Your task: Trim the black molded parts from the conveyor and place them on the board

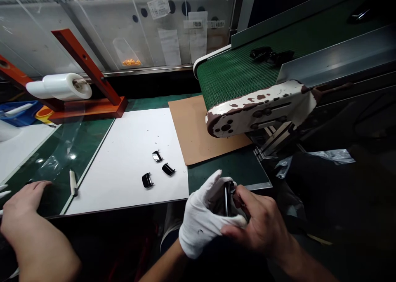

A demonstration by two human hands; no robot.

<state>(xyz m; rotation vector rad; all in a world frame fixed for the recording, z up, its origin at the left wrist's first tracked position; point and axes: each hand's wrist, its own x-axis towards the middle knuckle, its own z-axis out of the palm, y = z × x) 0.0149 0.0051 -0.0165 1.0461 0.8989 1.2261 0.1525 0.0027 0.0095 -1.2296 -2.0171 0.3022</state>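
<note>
My left hand (206, 216), in a white cotton glove, and my right hand (258, 220), bare, are both shut on a glossy black piece (229, 198) standing on edge between them. My fingers hide most of it. Beyond them, several similar black pieces lie apart on a white board (123, 166), the nearest being (147, 179). Another person's bare hand (24, 201) rests at the lower left on a green mat (93, 137), close to a white stick (73, 182).
A green conveyor belt (235, 78) with dark items (271, 55) ends above a brown cardboard sheet (201, 129), behind a chipped white end plate (260, 106). A white film roll (58, 86) sits on an orange stand (88, 115). Crumpled plastic (328, 156) lies at right.
</note>
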